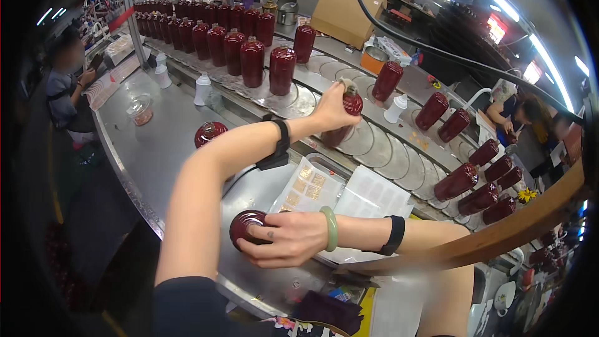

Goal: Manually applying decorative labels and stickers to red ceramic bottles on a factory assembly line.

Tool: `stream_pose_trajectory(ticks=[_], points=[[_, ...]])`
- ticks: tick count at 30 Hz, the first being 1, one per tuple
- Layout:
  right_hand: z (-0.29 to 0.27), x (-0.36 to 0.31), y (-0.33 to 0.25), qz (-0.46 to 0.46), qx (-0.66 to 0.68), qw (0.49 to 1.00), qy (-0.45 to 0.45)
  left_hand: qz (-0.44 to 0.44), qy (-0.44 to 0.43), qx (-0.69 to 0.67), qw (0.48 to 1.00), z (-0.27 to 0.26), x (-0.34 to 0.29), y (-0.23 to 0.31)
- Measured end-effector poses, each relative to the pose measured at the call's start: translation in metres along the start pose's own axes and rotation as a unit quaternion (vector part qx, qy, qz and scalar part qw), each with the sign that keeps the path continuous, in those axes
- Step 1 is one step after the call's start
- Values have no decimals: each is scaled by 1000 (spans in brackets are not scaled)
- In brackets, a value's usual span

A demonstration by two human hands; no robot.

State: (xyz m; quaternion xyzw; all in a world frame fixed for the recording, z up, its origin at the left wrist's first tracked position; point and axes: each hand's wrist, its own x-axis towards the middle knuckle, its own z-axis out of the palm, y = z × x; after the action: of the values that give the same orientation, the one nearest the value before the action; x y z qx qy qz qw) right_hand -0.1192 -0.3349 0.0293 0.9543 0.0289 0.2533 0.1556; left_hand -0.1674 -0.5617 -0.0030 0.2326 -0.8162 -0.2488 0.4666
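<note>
My left hand (332, 111) reaches over the conveyor and is closed around the upper part of a dark red glass bottle (337, 136), which stands tilted in this view. Nearer to me, my right hand (287, 240) grips another dark red bottle (244, 224), seen by its round base, over the metal worktop (156, 143). The fingers of the right hand curl over its side; the rest of that bottle is hidden. A sheet of gold stickers (307, 185) lies just beyond the right hand, beside a white sheet (373, 200).
Rows of red bottles (252, 62) line the conveyor (387, 156), with more bottles (456, 181) at the right. White squeeze bottles (203, 89) stand nearby. Another red bottle (209, 133) is beside my left forearm. A curved wooden bar (499, 234) crosses the right side. A co-worker (68, 81) sits at left.
</note>
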Motion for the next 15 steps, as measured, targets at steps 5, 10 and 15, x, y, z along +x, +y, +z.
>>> stream_pose_trajectory(ticks=[5,10,15], points=[[5,11,10,-32,1,999,11,-39,-73,-13,996,-93,-65,42],[-6,16,16,-55,-9,998,-24,-78,-99,-49,991,-134,-119,49],[-7,9,13,-48,-8,998,-26,-64,-87,-10,994,-160,-140,65]])
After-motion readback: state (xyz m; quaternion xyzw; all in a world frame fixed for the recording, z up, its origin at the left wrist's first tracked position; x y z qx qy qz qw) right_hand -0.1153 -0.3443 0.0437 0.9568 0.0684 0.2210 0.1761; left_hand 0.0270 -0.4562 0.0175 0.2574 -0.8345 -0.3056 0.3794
